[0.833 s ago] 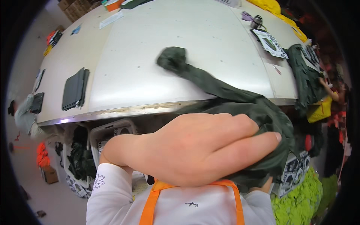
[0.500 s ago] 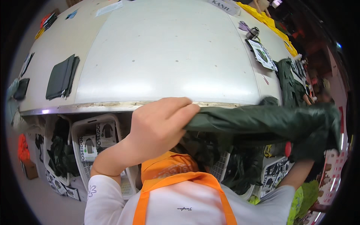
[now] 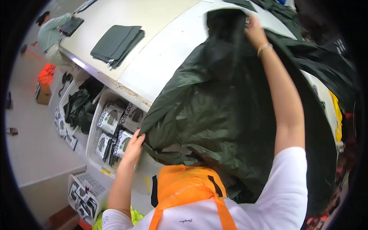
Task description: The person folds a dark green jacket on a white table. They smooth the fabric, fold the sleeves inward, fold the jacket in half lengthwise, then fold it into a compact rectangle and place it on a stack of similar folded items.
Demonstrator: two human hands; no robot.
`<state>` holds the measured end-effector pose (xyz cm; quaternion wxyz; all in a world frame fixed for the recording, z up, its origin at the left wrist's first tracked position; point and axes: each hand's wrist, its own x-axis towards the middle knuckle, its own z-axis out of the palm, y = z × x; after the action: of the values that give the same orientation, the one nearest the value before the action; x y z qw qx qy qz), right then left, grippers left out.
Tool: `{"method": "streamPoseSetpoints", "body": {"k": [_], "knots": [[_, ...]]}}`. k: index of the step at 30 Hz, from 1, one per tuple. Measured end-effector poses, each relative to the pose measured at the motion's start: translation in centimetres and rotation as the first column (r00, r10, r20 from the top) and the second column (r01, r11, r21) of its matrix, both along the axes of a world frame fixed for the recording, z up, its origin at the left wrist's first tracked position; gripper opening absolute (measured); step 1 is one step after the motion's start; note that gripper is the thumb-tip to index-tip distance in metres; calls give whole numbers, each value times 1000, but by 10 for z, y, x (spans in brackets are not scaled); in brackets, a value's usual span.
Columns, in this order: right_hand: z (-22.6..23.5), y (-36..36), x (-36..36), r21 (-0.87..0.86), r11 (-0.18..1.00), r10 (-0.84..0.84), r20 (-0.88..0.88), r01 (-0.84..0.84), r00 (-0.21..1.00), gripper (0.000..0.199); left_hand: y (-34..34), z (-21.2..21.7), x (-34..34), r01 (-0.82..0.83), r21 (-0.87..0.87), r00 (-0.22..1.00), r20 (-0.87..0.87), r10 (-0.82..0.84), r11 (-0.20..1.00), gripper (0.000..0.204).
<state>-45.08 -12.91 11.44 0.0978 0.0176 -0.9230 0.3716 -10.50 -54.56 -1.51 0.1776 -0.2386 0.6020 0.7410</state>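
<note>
A large dark green rain jacket [image 3: 207, 103] of thin, shiny fabric is spread in the air before me, over the table's near edge. High up, my right hand [image 3: 255, 32] grips its upper part, the arm stretched out across the cloth. Lower on the left, my left hand [image 3: 134, 147] pinches the jacket's edge beside the table's front. A dark sleeve-like length [image 3: 326, 63] trails off to the right. Part of the table and what lies below are hidden behind the fabric.
Folded dark green garments [image 3: 117, 44] lie on the white table [image 3: 153, 61]. Below its edge stand a white crate [image 3: 91, 147] of packaged garments and another with loose dark cloth [image 3: 80, 109]. A co-worker [image 3: 53, 32] handles a dark folded item at the far left corner.
The bunched jacket has been opened out into a broad sheet. My right hand has gone up and away; my left has moved down and left. The view has turned.
</note>
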Motion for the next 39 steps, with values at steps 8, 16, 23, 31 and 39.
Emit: {"method": "streamPoseSetpoints", "body": {"k": [8, 16, 23, 31, 39], "knots": [[-233, 97, 133, 654, 747, -201, 55, 117, 978, 69, 67, -48, -111, -158, -959, 906, -236, -351, 235, 91], [-264, 148, 113, 553, 832, -74, 176, -37, 982, 69, 55, -85, -286, -79, -988, 994, -87, -60, 129, 35], [-238, 188, 28, -44, 962, -257, 198, 270, 946, 29, -45, -52, -403, -655, -755, 741, -633, -224, -33, 49], [-222, 198, 1, 437, 900, -140, 281, 3, 949, 34, 199, -71, -588, 281, -950, 725, 116, -679, 138, 88], [-184, 223, -59, 516, 855, -156, 332, -40, 930, 20, 256, -22, -619, 888, -423, 307, 250, -918, 181, 58]]}}
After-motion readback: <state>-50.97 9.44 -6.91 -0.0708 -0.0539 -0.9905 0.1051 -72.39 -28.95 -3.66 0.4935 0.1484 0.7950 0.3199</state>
